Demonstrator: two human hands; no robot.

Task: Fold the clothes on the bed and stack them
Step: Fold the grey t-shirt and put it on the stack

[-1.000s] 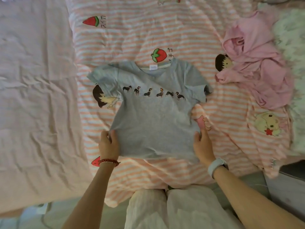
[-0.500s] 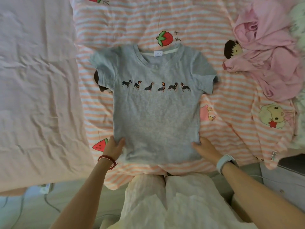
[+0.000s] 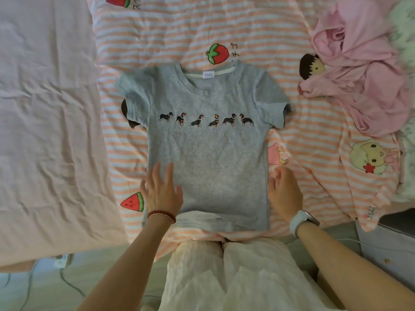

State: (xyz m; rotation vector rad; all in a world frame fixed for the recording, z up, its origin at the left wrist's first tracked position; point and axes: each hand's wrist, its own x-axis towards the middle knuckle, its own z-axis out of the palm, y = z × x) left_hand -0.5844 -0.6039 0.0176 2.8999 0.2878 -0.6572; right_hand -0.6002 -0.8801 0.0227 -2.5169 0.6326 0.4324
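Note:
A small grey T-shirt (image 3: 211, 151) with a row of dogs on the chest lies spread flat, front up, on the striped quilt. My left hand (image 3: 161, 191) rests flat on its lower left part, fingers straight and spread. At the shirt's lower right edge my right hand (image 3: 284, 191) lies with fingers loosely bent, touching the side seam. Whether its fingertips hold the cloth is not clear. A crumpled pink garment (image 3: 363, 70) sits unfolded at the upper right.
The pink and white striped quilt (image 3: 202, 25) with cartoon prints covers the bed's middle. A plain pale pink sheet (image 3: 47, 131) lies to the left. The bed's near edge runs by my legs. A grey cabinet (image 3: 390, 241) stands at the lower right.
The shirt has been laid down and pulled flat, sleeves spread. My left hand moved from the hem corner up onto the cloth, and my right hand shifted to the right side edge.

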